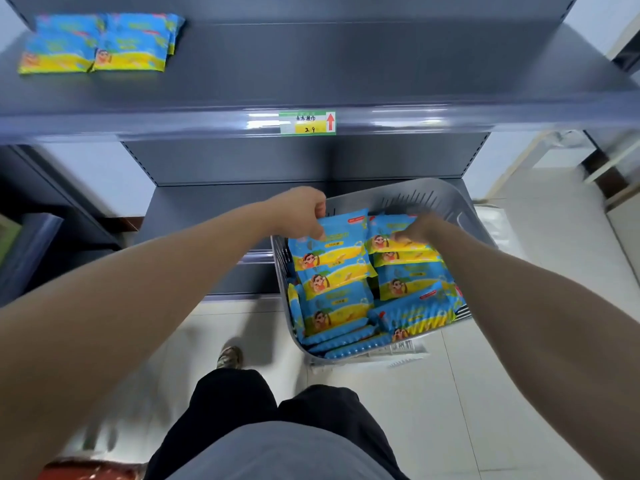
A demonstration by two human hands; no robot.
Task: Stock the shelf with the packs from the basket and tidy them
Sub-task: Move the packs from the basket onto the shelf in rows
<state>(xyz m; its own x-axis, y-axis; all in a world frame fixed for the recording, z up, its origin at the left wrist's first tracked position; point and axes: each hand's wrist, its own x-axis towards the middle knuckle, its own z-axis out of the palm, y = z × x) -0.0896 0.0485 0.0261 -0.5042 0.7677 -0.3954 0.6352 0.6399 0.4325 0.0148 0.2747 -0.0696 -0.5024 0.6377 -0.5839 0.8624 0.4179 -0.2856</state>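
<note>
A grey plastic basket (446, 199) rests on the low shelf, holding several blue-and-yellow packs (408, 285). My left hand (304, 211) grips the top left corner of one pack (341, 237) at the basket's far left. My right hand (417, 228) is closed on the neighbouring pack (384, 233) at the far right of the pile; it is blurred. On the upper shelf (346, 71), at its far left, several matching packs (100, 41) lie flat in two rows.
A price tag (307, 123) with a red arrow sits on the upper shelf's front rail. Dark shelving (34, 237) stands at the left. White tiled floor (485, 393) lies below, with my legs and one shoe (229, 356) near the basket.
</note>
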